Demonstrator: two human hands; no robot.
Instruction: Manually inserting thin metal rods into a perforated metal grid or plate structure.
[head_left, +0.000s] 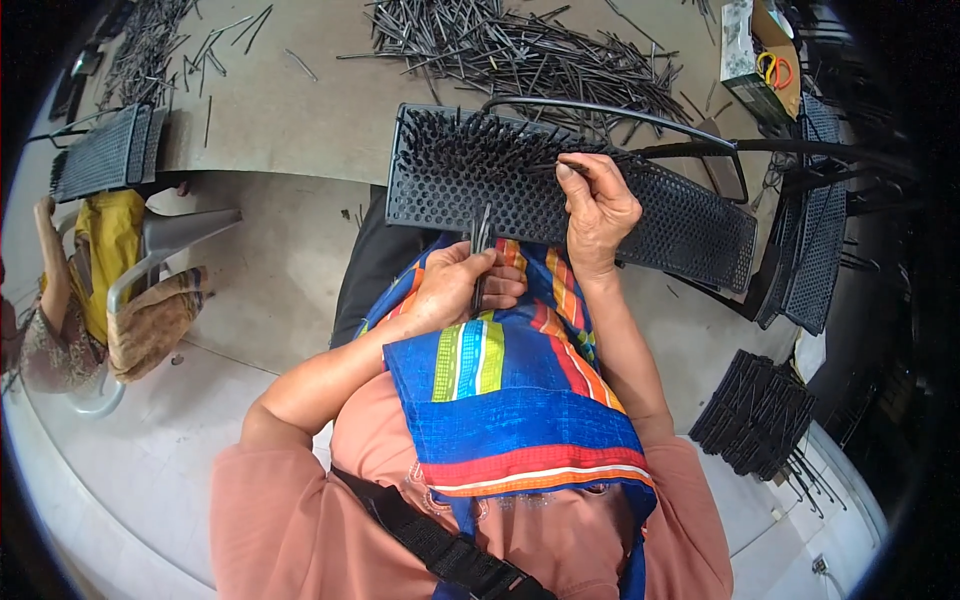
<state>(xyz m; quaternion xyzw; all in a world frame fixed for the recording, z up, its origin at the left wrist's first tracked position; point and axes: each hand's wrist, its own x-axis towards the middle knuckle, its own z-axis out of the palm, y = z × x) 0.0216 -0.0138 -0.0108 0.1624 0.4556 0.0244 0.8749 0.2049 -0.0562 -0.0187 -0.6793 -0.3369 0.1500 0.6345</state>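
Observation:
A long black perforated rack (690, 235) lies across my lap at the table's edge. Many short black rods (450, 145) stand in the holes of its far left part, while its near rows and right end show bare holes. My left hand (450, 285) is closed round a small bundle of thin black rods (482, 230), whose tips reach the rack's near edge. Above the rack's middle, my right hand (600, 205) pinches a thin black rod (565, 168) between thumb and fingers, beside the standing ones. Its lower end is hidden among them.
Loose black rods (520, 60) are heaped on the table (270, 130). A box (755, 60) with orange-handled scissors (778, 70) stands at far right. More perforated racks (815, 240) lean on the right. At left, another person's arm (55, 250) reaches toward another rack (105, 160).

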